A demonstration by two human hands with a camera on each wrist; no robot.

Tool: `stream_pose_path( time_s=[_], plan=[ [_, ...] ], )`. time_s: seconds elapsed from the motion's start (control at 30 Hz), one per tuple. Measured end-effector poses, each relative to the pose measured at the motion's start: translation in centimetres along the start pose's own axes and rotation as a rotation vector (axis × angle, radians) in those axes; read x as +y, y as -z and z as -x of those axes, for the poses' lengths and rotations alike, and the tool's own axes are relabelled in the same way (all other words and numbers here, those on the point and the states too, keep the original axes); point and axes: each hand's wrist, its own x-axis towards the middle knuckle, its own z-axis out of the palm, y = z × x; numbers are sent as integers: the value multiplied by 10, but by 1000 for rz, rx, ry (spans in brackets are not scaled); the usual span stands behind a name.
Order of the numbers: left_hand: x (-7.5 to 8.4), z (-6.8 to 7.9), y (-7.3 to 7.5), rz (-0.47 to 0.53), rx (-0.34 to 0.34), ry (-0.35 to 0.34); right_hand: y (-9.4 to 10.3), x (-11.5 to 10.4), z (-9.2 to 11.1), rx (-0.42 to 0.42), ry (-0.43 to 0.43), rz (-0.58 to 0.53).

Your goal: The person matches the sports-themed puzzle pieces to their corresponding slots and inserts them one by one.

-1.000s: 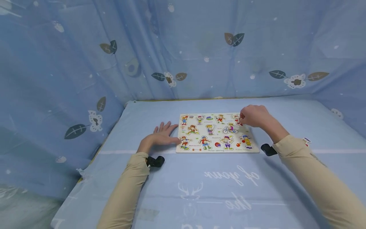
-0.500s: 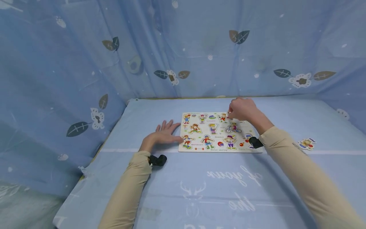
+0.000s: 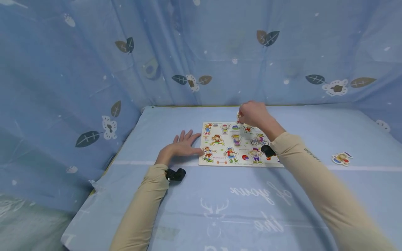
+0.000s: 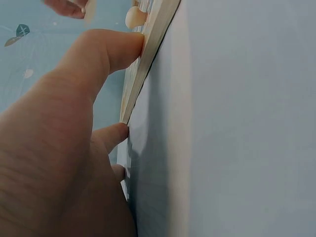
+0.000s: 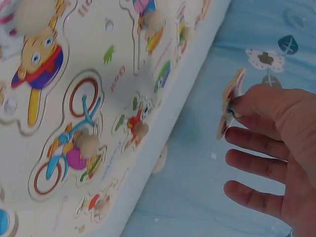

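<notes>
A wooden peg puzzle board (image 3: 226,143) with several sports figures, each with a round knob, lies on the blue cloth. Along its left edge my left hand (image 3: 179,147) rests with fingers spread; in the left wrist view the thumb (image 4: 123,49) presses the edge near a knob (image 4: 134,18). My right hand (image 3: 255,113) pinches a small puzzle piece (image 5: 231,103) by its knob, between thumb and index finger. The piece hangs past the board's back edge, apart from it. The other right fingers are extended. My right forearm hides the board's right part in the head view.
A loose figure piece (image 3: 342,158) lies on the cloth right of the board. The blue cloth (image 3: 176,216) covers the table, and a patterned blue curtain (image 3: 220,45) stands behind and at the left.
My right hand has moved left and away from the board's back right corner, carrying the piece. The loose piece at the right has come out from behind the sleeve. My left hand stays at the edge.
</notes>
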Motion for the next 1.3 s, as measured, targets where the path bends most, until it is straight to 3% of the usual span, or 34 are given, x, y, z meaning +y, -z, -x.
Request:
stream_pose_path(
  time_s=[0.2,0.57,0.93,1.17,1.3],
  plan=[
    [0,-2,-1,-4,4,0,-7,-17,-12,50,18,1],
    [1,1,4,4,9,-17,-21,-46,-38,56,22,-15],
    [2,-2,4,-7,-2,-10,-33,-59,-51,-45,-2,-11],
    [2,-1,2,-17,-2,1,-45,-80,-60,-55,32,32],
    [-1,0,1,-12,-3,5,-50,-94,-61,-145,65,45]
  ],
)
